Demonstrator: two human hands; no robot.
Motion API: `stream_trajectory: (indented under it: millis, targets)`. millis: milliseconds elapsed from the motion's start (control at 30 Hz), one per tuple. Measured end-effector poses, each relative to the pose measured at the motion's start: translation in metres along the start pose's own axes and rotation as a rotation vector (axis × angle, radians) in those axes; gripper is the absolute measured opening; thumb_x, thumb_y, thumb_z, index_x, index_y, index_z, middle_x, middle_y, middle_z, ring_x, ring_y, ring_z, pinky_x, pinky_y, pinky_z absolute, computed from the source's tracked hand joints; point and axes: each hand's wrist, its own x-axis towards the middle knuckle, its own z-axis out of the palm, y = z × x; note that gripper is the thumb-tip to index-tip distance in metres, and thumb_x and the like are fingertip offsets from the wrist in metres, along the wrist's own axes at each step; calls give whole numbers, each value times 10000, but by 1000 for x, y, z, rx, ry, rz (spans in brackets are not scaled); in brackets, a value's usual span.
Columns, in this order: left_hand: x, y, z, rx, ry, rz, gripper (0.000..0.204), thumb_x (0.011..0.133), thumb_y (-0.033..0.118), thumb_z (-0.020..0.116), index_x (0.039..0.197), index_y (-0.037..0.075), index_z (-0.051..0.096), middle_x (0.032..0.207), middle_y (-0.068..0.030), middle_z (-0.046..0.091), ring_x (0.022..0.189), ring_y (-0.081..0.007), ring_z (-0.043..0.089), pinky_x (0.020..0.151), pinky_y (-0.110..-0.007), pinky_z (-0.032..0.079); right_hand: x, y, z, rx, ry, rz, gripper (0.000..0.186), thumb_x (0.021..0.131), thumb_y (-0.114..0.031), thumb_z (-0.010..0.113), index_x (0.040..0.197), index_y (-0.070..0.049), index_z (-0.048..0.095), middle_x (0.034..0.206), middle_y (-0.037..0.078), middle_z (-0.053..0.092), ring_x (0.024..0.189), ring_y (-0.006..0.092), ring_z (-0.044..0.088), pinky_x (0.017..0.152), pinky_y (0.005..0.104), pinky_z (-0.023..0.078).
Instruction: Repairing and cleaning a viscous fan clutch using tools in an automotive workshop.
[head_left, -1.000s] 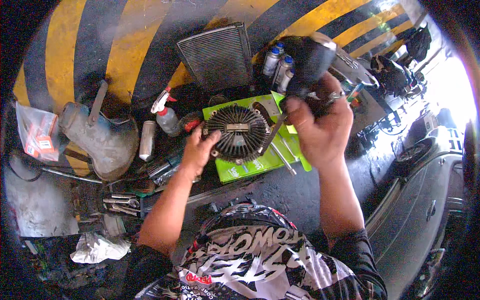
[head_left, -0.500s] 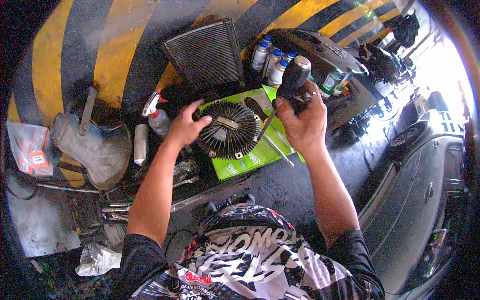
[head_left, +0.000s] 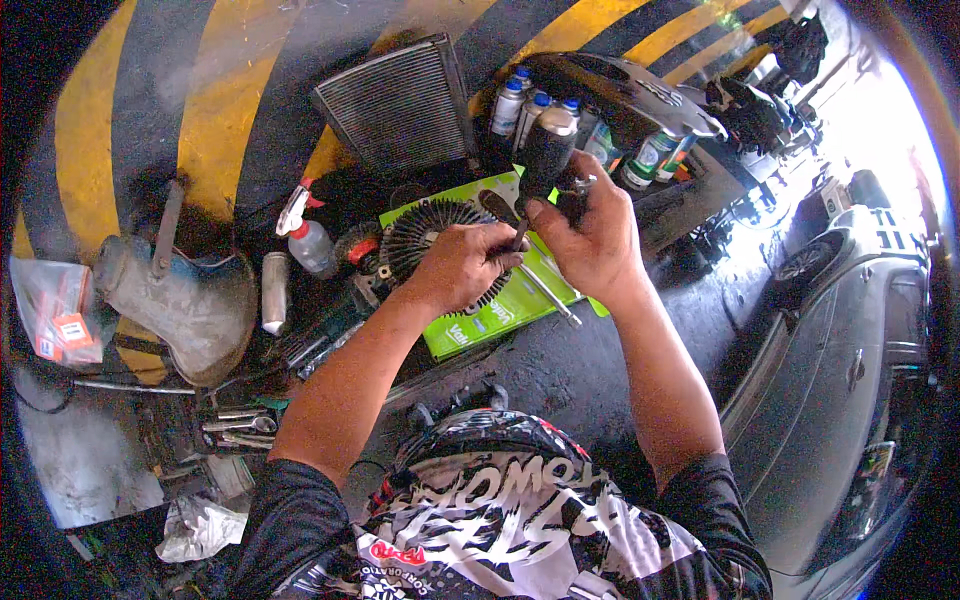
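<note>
A round, black-finned fan clutch (head_left: pixel 408 238) lies on a bright green box (head_left: pixel 462 335) in front of me. My right hand (head_left: pixel 592 240) is wrapped round a thick black tool (head_left: pixel 547 152) with a pale end cap and a thin metal shaft. A small shiny metal part sticks out by its fingers. Over the fan clutch, my left hand (head_left: pixel 465 265) is closed, thumb and fingers pinching the lower end of that shaft. This hand hides the clutch's centre and right side. I cannot make out the tool's exact kind.
A radiator-like finned panel (head_left: pixel 395 105) leans behind. Blue-capped bottles (head_left: pixel 507 105) and cans (head_left: pixel 650 160) stand at the back right. Left are a spray bottle (head_left: pixel 314 248), a silver can (head_left: pixel 275 290) and a grey metal housing (head_left: pixel 195 310). A car (head_left: pixel 830 400) is parked at right.
My left hand has left the fan clutch's left edge and moved right across it to the tool's shaft. The right hand and tool have shifted slightly left.
</note>
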Motion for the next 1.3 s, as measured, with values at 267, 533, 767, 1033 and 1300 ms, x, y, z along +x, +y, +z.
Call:
stream_trajectory:
  millis: [267,533,767,1033,1300]
  targets:
    - [-12,-21,2,-70,5,-19,230,922,316,725,1059,131,720,976,-148,735,919,-381,710,797,-468,560,-2,-1,-40,-168,-73,48,172,935,-130,652,1063,-21,686,865,125,710,781,197,654,743,376,529]
    - [-2,-10,-4,-123,-150,-20,207,913,246,751,1054,95,737,1015,-122,759,948,-303,736,844,-396,564,-68,138,29,-841,-485,197,351,858,-332,698,1001,-12,703,860,209,726,844,395,735,722,513,594]
    - [-10,-19,-6,-167,-134,40,174,902,160,739,1038,55,710,954,-147,748,918,-319,739,792,-411,565,-81,114,5,-705,-493,251,330,863,-237,660,1092,-9,596,821,244,691,802,440,702,718,551,549]
    - [-10,-24,-5,-224,-159,23,162,901,162,743,1035,73,728,961,-126,757,904,-289,746,792,-393,567,-43,-43,-91,-430,-24,17,357,961,-194,650,1251,-8,555,951,256,709,856,390,725,742,487,556]
    - [-7,-20,-7,-186,-175,11,166,897,176,753,1030,79,734,940,-127,756,891,-286,747,765,-383,562,-18,-110,-113,-865,-258,-55,472,879,-116,736,1298,55,603,1158,289,681,1071,425,680,923,426,529]
